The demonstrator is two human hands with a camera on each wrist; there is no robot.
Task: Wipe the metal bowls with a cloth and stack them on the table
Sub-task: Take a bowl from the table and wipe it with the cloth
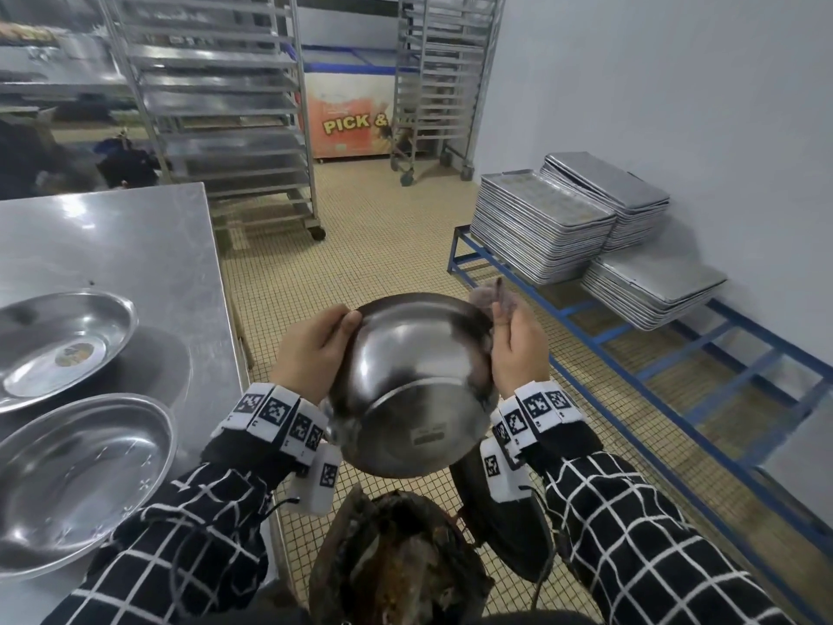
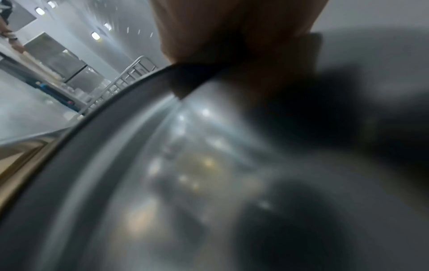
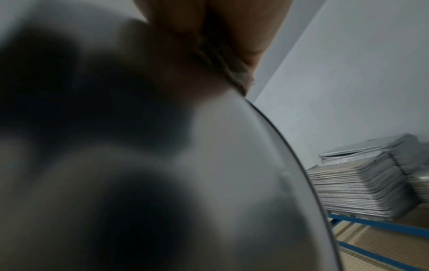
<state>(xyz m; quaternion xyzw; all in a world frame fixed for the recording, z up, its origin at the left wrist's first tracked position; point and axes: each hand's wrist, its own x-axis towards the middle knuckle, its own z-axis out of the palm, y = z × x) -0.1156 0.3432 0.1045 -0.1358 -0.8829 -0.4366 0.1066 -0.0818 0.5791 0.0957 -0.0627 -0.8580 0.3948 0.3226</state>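
I hold a shiny metal bowl [image 1: 405, 381] in the air in front of me, its base turned toward me and its mouth facing away. My left hand [image 1: 315, 349] grips the bowl's left rim, thumb on the outside. My right hand [image 1: 514, 349] holds a grey cloth [image 1: 493, 297] pressed against the bowl's right rim. In the left wrist view the bowl [image 2: 209, 174] fills the frame under my hand [image 2: 232, 33]. In the right wrist view the cloth [image 3: 234, 73] sits between my fingers and the bowl [image 3: 209, 174]. Two other metal bowls [image 1: 63, 340] [image 1: 76, 480] lie on the steel table [image 1: 135, 236] at left.
Stacks of metal trays [image 1: 563, 223] rest on a low blue frame [image 1: 676, 349] at right. Wheeled tray racks [image 1: 225, 110] and an orange chest freezer [image 1: 351, 115] stand at the back. A dark bin with scraps [image 1: 396, 561] is near my feet on the tiled floor.
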